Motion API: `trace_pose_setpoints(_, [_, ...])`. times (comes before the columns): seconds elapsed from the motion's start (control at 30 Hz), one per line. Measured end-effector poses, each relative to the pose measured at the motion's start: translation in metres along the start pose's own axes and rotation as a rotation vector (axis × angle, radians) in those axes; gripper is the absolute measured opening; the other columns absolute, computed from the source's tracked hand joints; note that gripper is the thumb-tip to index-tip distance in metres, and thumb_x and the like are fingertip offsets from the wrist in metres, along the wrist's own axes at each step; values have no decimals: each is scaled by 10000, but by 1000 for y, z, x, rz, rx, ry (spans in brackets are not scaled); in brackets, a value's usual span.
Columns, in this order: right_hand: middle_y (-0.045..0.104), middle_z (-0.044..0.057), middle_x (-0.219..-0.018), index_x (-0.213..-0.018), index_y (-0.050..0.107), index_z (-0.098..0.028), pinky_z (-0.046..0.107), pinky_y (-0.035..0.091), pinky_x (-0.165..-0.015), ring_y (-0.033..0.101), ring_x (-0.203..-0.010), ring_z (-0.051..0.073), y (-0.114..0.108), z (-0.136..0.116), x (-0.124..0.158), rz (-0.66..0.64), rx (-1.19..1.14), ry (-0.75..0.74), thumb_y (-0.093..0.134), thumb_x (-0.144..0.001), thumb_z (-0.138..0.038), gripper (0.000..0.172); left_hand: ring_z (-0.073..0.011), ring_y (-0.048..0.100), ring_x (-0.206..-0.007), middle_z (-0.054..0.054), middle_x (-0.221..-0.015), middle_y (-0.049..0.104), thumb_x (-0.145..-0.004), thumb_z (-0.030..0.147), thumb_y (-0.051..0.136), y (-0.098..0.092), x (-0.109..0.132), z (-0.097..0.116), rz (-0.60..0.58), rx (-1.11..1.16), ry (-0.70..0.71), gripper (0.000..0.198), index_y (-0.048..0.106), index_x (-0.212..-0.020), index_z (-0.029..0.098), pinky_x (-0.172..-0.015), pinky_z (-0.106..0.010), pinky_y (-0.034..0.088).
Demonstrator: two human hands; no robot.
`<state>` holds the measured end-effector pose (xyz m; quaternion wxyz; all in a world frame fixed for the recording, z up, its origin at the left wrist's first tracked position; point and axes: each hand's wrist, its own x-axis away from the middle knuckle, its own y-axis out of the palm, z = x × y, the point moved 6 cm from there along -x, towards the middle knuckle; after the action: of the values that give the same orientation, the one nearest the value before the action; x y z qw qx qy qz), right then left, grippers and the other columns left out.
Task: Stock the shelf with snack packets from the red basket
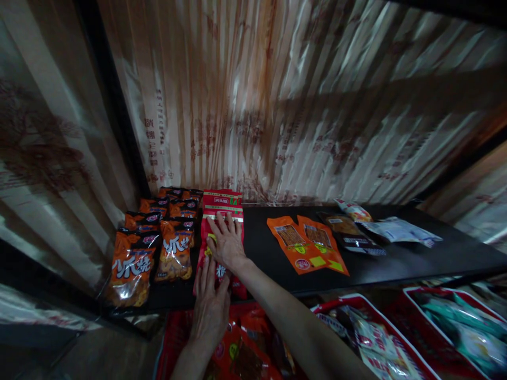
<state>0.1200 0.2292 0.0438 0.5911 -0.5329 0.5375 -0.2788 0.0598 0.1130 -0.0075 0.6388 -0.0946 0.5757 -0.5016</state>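
Observation:
A red snack bag [222, 204] lies on the black shelf [257, 237], apparently with another beneath it. My right hand [227, 240] rests on its middle, fingers spread. Lower down, my left hand [212, 303] touches the bag's near part with its fingers apart. Rows of orange-and-black snack bags [132, 266] stand just to the left. Right of my hands, two orange packets [307, 245] lie side by side on the shelf.
Further right lie a dark packet [352, 235] and a white one [402, 230]. Below the shelf are red baskets [358, 301] of packets. Black posts [114, 100] and a patterned curtain [253, 105] stand around the shelf.

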Motion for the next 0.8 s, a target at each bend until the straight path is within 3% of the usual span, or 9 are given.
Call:
trace_pose_setpoints(0.23, [258, 13, -1520, -1398, 339, -336, 534, 132, -1082, 153, -1392, 340, 1, -1, -6, -6, -10, -34, 404, -888, -434, 523, -335, 206, -1376, -95, -1492, 224, -806, 250, 578, -7, -4, 5, -89, 24, -49, 442, 540, -1239, 329, -1046, -566, 305])
trace_pose_setpoints(0.53, [337, 32, -1486, -1360, 416, -302, 510, 129, -1090, 194, -1382, 319, -2, 0, -8, -19, -31, -98, 414, -875, -481, 517, -319, 282, -1331, -105, -1343, 424, -817, 220, 557, 3, 1, 3, -45, -38, -22, 373, 604, -1169, 334, -1002, -560, 366])
trace_pose_setpoints(0.63, [346, 33, -1481, -1354, 423, -303, 508, 133, -1088, 202, -1379, 315, -3, 1, -9, -22, -30, -90, 416, -873, -479, 512, -343, 234, -1354, -98, -1360, 410, -810, 246, 575, 1, 1, 3, -31, -30, -12, 338, 628, -1128, 347, -999, -581, 358])
trace_pose_setpoints(0.8, [364, 51, -1470, -1346, 434, -298, 508, 149, -1078, 230, -1365, 323, -4, 0, -10, -31, -22, -85, 432, -865, -478, 514, -328, 202, -1378, -104, -1445, 308, -824, 246, 560, -2, 2, 7, -80, -28, 60, 469, 503, -1267, 390, -1012, -577, 346])
